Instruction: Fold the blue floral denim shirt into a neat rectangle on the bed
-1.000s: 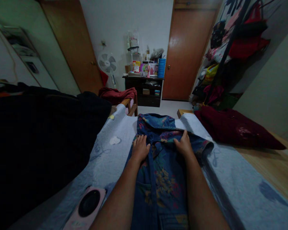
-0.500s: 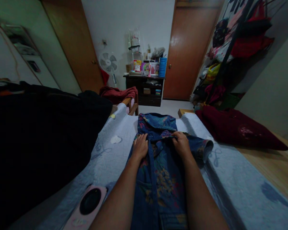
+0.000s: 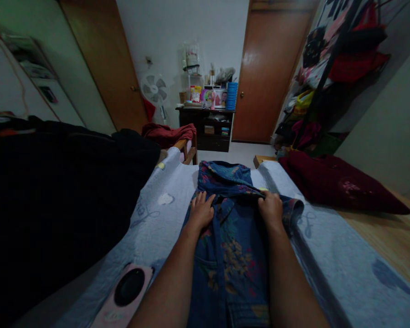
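A blue denim jacket [image 3: 234,253] with a floral pattern lies on the bed, its hood or collar part [image 3: 225,176] at the far end and one sleeve reaching right. My left hand [image 3: 201,212] rests on the jacket's left shoulder, fingers spread and thumb out over the cloth. On the right side, my right hand [image 3: 271,208] has its fingers closed on the fabric near the shoulder seam, beside the sleeve [image 3: 294,210]. The fingertips of that hand are partly hidden.
A pale blue patterned sheet [image 3: 167,214] covers the bed. Dark clothing [image 3: 64,205] is heaped at left, near a pink device with a round black disc [image 3: 129,288]. A maroon cushion-like bundle [image 3: 338,184] lies right. A fan [image 3: 154,89] and dark cabinet [image 3: 205,130] stand behind.
My right hand has moved right along the jacket's shoulder, drawing the cloth there flatter. My left hand has shifted slightly right, its thumb stretching out across the fabric.
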Available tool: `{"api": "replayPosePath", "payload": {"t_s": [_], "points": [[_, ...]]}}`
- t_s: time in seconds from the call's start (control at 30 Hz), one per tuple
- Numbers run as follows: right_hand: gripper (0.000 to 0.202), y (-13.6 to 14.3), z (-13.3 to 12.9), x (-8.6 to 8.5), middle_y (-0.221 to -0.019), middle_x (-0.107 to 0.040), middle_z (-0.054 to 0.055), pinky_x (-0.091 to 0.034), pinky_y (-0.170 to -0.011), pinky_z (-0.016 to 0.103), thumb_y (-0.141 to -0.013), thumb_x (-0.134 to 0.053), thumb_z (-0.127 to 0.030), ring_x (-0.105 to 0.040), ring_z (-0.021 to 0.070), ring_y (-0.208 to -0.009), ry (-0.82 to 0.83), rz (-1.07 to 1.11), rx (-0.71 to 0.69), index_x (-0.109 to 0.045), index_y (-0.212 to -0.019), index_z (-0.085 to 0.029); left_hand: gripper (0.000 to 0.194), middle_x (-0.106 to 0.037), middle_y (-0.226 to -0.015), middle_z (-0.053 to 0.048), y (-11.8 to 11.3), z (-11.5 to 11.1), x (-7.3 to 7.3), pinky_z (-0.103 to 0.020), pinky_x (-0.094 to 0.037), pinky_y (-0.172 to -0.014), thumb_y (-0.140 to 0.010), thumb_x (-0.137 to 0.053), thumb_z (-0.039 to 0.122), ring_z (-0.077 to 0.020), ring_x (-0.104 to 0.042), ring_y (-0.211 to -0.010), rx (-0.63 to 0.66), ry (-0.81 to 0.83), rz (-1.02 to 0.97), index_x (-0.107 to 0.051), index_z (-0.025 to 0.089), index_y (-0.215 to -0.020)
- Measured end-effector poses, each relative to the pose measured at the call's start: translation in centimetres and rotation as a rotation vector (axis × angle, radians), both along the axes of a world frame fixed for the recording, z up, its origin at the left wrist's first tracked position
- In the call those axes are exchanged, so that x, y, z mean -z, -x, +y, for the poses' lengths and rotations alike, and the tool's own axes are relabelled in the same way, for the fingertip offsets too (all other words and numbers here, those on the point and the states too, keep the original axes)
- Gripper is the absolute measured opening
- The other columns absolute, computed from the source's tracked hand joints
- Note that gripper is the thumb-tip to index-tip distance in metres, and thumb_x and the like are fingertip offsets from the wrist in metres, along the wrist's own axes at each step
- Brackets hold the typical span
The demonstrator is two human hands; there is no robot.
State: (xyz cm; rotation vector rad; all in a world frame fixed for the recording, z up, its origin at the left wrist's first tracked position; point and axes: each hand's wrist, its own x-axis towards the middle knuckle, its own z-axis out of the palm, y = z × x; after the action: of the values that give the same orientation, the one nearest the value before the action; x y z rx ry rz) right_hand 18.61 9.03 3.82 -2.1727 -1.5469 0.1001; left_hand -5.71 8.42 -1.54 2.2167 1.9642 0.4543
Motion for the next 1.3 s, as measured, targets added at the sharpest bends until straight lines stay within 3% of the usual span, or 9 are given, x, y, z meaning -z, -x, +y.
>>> {"api": "replayPosePath", "payload": {"t_s": [0.13,0.27,0.33,0.4,0.6,0.77,1.0,1.2,1.3], "points": [[0.040,1.2,-0.2,-1.9,-0.107,-0.063,0.013,-0.043,-0.082,0.030,-0.082,-0.053,-0.024,-0.059,0.0238,-0.095,-0.111,0.008,-0.084,-0.062,-0.120,-0.015,0.052,-0.039,-0.152,-0.014,0.1,0.2,0.0,-0.052,-0.022,-0.115,-0.090,-0.043,0.022,-0.0303,-0.029,-0.143,-0.011,-0.006,-0.059,-0.046,0.022,-0.142],[0.021,3.2,-0.5,-2.9,-0.078,-0.067,0.003,-0.043,-0.072,0.025,-0.083,-0.051,-0.025,-0.060,0.0168,-0.075,0.054,0.157,-0.600,-0.070,-0.086,-0.018,0.038,-0.056,-0.136,-0.012,0.1,0.5,-0.8,-0.047,-0.031,-0.110,-0.096,-0.037,0.032,-0.0262,-0.044,-0.132,-0.048,-0.073,-0.243,-0.058,0.020,-0.126],[0.022,4.1,-0.6,-2.7,-0.077,-0.069,0.001,-0.044,-0.072,0.024,-0.081,-0.050,-0.020,-0.061,0.0157,-0.075,0.168,0.236,-0.824,-0.072,-0.083,-0.019,0.032,-0.064,-0.118,-0.009,0.0,0.4,-1.3,-0.042,-0.038,-0.104,-0.095,-0.043,0.041,-0.0242,-0.053,-0.120,-0.058,-0.119,-0.326,-0.063,0.020,-0.110],[0.026,4.6,-0.7,-2.2,-0.085,-0.071,0.002,-0.046,-0.077,0.025,-0.079,-0.049,-0.016,-0.063,0.0165,-0.081,0.202,0.278,-0.920,-0.074,-0.088,-0.019,0.029,-0.065,-0.104,-0.007,-0.1,0.3,-1.6,-0.038,-0.043,-0.097,-0.086,-0.058,0.046,-0.0234,-0.058,-0.107,-0.080,-0.151,-0.354,-0.063,0.020,-0.097],[0.039,5.1,-0.4,-0.8,-0.111,-0.069,0.007,-0.043,-0.099,0.031,-0.081,-0.047,-0.010,-0.061,0.0192,-0.106,0.193,0.280,-0.984,-0.072,-0.109,-0.018,0.010,-0.060,-0.084,-0.003,0.5,0.8,-2.0,-0.029,-0.046,-0.082,-0.079,-0.062,0.025,-0.0177,-0.059,-0.085,-0.155,-0.191,-0.480,-0.057,0.019,-0.071],[0.049,6.7,-0.9,0.5,-0.122,-0.059,0.010,-0.039,-0.102,0.030,-0.081,-0.048,-0.009,-0.056,0.0188,-0.112,0.203,0.170,-0.956,-0.062,-0.127,-0.018,0.016,-0.059,-0.070,0.002,0.6,0.9,-3.1,-0.025,-0.043,-0.069,-0.082,-0.058,0.030,-0.0144,-0.057,-0.069,-0.181,-0.232,-0.698,-0.056,0.020,-0.070],[0.047,9.2,-2.0,0.9,-0.131,-0.053,0.010,-0.041,-0.096,0.038,-0.083,-0.058,-0.023,-0.053,0.0270,-0.111,0.222,-0.046,-0.824,-0.060,-0.130,-0.027,0.017,-0.057,-0.065,0.004,0.1,0.7,-3.7,-0.022,-0.041,-0.062,-0.081,-0.059,0.033,-0.0121,-0.055,-0.063,-0.162,-0.267,-0.847,-0.056,0.020,-0.071],[0.032,8.1,-1.3,-0.3,-0.094,-0.070,0.004,-0.046,-0.083,0.026,-0.078,-0.047,-0.009,-0.063,0.0171,-0.088,0.318,0.251,-1.071,-0.072,-0.094,-0.019,0.015,-0.057,-0.065,0.004,-0.3,1.2,-2.8,-0.021,-0.044,-0.061,-0.080,-0.059,0.031,-0.0115,-0.057,-0.062,-0.131,-0.151,-0.886,-0.056,0.019,-0.072],[0.028,6.5,-1.0,-0.6,-0.083,-0.071,0.002,-0.047,-0.066,0.023,-0.076,-0.044,-0.010,-0.062,0.0139,-0.072,0.421,0.430,-0.991,-0.070,-0.086,-0.017,0.016,-0.061,-0.070,0.002,-0.4,1.4,-2.1,-0.021,-0.045,-0.054,-0.088,-0.045,0.024,-0.0100,-0.059,-0.054,-0.134,0.092,-0.955,-0.060,0.018,-0.085]]}}
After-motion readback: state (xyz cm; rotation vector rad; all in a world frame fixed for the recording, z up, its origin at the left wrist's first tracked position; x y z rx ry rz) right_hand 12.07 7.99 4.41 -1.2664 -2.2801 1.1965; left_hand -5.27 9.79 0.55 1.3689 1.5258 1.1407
